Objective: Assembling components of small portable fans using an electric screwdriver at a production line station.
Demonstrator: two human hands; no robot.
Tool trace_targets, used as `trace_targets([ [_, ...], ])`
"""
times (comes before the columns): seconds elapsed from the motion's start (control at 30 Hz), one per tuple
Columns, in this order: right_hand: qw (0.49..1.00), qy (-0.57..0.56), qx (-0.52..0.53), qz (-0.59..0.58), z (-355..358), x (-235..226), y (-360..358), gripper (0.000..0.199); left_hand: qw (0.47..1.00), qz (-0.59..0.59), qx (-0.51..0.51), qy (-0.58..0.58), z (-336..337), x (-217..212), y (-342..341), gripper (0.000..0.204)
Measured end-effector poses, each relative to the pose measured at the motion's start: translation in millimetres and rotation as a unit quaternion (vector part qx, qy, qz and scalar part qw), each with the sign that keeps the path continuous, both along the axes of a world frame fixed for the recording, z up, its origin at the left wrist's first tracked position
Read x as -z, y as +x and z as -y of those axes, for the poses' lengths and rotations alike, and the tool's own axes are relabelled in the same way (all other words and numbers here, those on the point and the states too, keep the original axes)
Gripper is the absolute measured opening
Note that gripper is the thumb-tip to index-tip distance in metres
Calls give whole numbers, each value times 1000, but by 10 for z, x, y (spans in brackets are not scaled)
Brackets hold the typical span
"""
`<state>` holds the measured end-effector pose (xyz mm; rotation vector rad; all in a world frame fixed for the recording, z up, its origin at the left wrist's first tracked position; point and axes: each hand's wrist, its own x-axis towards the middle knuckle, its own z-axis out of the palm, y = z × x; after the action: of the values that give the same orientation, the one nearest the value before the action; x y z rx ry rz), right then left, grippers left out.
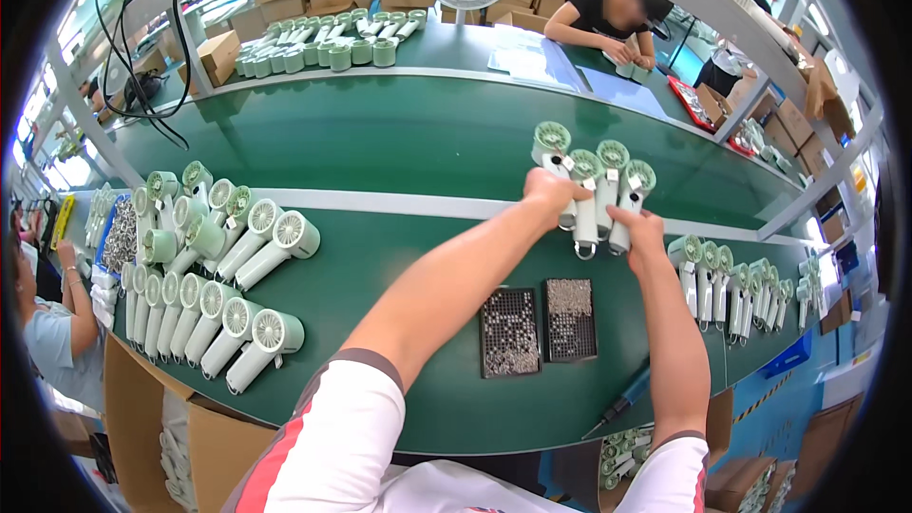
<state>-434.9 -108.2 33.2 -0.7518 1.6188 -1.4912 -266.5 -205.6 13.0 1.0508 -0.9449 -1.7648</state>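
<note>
You are holding four handheld fans [606, 192] in a bunch toward the far right of the desk [370, 247], where they are overlapping the white rail [427, 204] along its far edge. Your left hand [554, 192] is gripping at the left of the bunch, fingers closed and thumb lying across a handle; your right hand [641, 231] is pinching the rightmost handle near its lower end. How many handles each hand is bearing, I cannot tell, nor whether any weight is resting on the rail.

For steady handling, you are probably best served by gripping the handles rather than the round heads, which are crowding together and could be rubbing. Spreading the load evenly between both hands should be stopping a middle fan from slipping out. Mind the loop hanging below one handle; it could be catching on the rail.

As for room, the green surface is stretching widest between the left rows of fans [209, 318] and the two parts trays [510, 332] [570, 318]. On the right, another line of fans [731, 285] is standing along the far right edge, so swinging wide there would be risking a knock. Nearer you, the trays are sitting below your forearms, and a screwdriver [622, 404] is pointing toward the near edge, close to your right forearm; lifting high over these would be safer than dragging.
</note>
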Motion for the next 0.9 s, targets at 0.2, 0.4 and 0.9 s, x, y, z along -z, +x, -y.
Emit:
trace_targets([
  [0.2, 996, 3, -86, 8, 1373, -123, 536, 40, 997, 14, -53, -52, 1145, -34, 905, 43],
  [0.4, 992, -12, -124, 26, 2614, 22, 1328, 47, 980, 127, -145, -50, 2247, 105, 1789, 47],
  [0.9, 990, -17, -137, -13, 3994, 349, 1433, 51, 960, 211, -143, -118, 3562, 270, 2060, 56],
])
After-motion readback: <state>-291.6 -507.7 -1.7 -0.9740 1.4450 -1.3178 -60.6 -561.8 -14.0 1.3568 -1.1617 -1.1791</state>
